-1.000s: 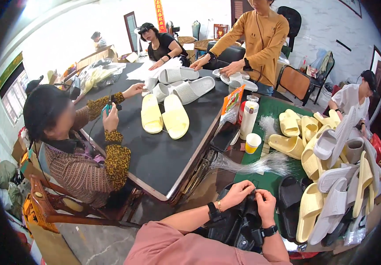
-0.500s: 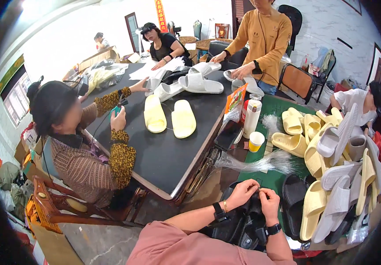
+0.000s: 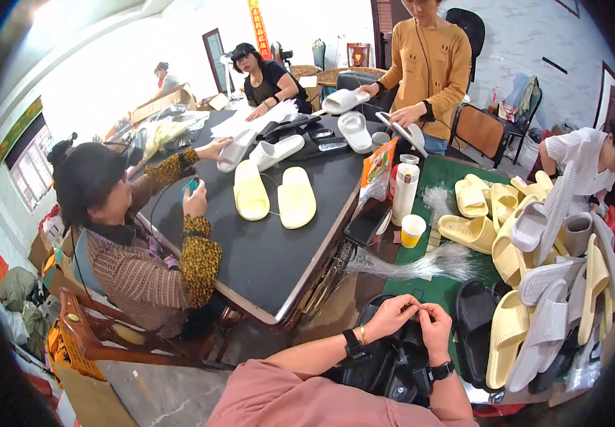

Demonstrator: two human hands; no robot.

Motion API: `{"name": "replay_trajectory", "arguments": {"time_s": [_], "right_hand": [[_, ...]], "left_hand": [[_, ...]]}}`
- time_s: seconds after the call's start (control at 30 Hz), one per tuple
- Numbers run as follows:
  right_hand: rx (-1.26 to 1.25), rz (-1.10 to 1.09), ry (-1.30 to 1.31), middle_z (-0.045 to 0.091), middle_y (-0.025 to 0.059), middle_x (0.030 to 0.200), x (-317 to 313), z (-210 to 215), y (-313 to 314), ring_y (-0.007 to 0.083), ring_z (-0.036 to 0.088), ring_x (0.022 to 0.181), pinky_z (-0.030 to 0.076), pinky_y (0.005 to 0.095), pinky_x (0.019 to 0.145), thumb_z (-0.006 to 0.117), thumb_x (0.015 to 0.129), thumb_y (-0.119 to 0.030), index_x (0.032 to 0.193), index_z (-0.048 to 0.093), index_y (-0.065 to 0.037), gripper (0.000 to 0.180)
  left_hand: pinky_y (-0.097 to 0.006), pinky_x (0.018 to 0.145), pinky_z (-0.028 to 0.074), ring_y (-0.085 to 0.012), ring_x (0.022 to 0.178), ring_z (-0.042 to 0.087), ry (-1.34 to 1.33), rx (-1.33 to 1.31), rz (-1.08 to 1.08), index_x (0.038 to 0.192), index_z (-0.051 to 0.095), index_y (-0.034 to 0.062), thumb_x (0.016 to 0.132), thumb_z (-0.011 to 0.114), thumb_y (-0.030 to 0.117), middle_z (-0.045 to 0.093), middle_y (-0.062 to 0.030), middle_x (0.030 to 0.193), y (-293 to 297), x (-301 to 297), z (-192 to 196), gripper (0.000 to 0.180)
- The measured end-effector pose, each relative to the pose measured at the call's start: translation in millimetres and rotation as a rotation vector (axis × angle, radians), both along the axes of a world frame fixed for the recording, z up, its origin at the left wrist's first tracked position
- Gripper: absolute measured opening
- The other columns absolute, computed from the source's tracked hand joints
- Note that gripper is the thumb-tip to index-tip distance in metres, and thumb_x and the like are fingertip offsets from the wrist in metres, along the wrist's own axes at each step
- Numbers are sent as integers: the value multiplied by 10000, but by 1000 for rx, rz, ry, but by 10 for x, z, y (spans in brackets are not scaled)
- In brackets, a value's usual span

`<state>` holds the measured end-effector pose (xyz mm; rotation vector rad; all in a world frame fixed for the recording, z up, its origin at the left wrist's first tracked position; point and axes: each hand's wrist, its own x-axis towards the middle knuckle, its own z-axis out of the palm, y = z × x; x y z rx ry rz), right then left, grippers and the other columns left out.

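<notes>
My left hand (image 3: 391, 317) and my right hand (image 3: 435, 330) meet fingertip to fingertip above several black slippers (image 3: 391, 363). Both are closed in a pinch; whatever sits between the fingers is too small and covered to make out. Beside my right hand lies a black ribbed slipper (image 3: 473, 331). To its right, a yellow slipper (image 3: 507, 338) and a light grey slipper (image 3: 541, 338) rest side by side. A bundle of clear thin plastic strands (image 3: 428, 260) is spread on the green surface just beyond my hands.
Yellow and grey slippers are heaped on the right. A white bottle (image 3: 405, 188), a paper cup (image 3: 413, 230) and a phone (image 3: 368, 220) stand or lie ahead. At the black table (image 3: 240, 263), co-workers handle slippers near a yellow pair (image 3: 296, 198).
My hands stay nearly in place, still pinched together. Across the table, a standing co-worker has picked up light slippers from the group. The seated co-worker has drawn a grey slipper leftward.
</notes>
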<state>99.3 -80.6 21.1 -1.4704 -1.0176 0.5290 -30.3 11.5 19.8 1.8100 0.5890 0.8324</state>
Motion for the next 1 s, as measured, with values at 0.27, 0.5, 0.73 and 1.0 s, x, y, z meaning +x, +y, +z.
{"name": "replay_trajectory", "arguments": {"time_s": [0.27,0.5,0.73,1.0], "right_hand": [[20,-58,-17,671,69,725,-10,-8,9,102,605,669,492,280,638,661,842,-71,853,661,35,106],[-40,-55,-5,646,27,700,3,-24,3,78,584,639,474,245,604,634,848,-35,815,640,28,71],[-9,-37,7,646,37,719,-11,4,-3,81,579,649,474,256,609,650,856,-66,862,652,22,88],[-40,-39,-30,658,66,744,-10,-21,4,114,607,646,482,271,612,641,851,-46,902,666,19,86]], "left_hand": [[-326,681,507,-218,748,636,80,67,25,991,636,2,911,631,119,661,-134,867,-21,-10,26,142],[-320,688,522,-208,769,667,75,49,12,980,656,0,891,653,102,679,-127,886,-42,-12,61,136],[-312,702,523,-202,780,668,57,122,27,956,669,-13,884,663,102,689,-125,887,-23,-28,42,136],[-269,654,489,-116,734,612,-27,-77,103,980,660,-15,921,633,122,674,-79,851,-3,-32,-11,152]]}}
